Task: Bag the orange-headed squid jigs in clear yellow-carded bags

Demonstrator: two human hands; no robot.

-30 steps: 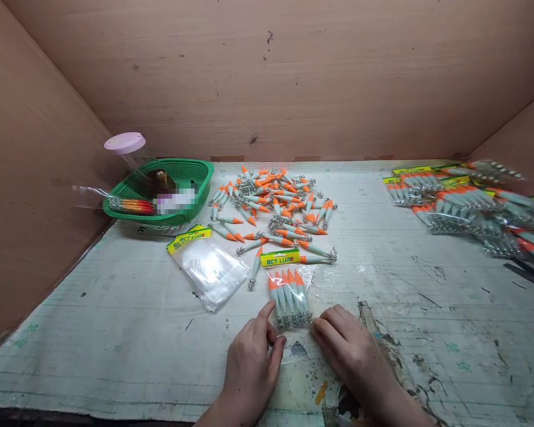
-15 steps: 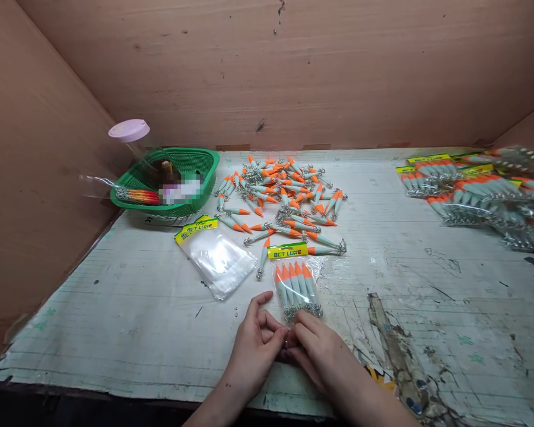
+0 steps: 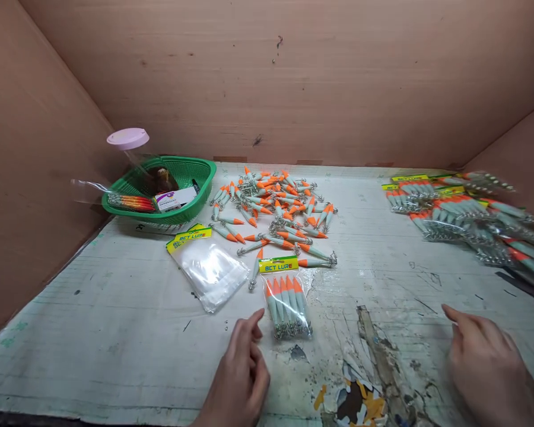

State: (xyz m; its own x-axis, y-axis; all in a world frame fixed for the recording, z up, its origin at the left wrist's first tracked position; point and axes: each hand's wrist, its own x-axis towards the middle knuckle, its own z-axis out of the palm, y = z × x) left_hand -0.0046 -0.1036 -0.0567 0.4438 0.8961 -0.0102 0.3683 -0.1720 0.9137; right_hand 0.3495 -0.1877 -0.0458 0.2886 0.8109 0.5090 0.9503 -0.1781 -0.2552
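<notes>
The left hand and right hand are bare.

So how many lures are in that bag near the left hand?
5 lures show, side by side in the clear bag, orange tips toward its yellow header; others could be hidden underneath.

A green oval plastic basket stands far left; nearer lies a flat stack of clear plastic bags. Right of these, a clear five-lure bag lies before loose orange-tipped lures; bagged lures lie far right.
</notes>
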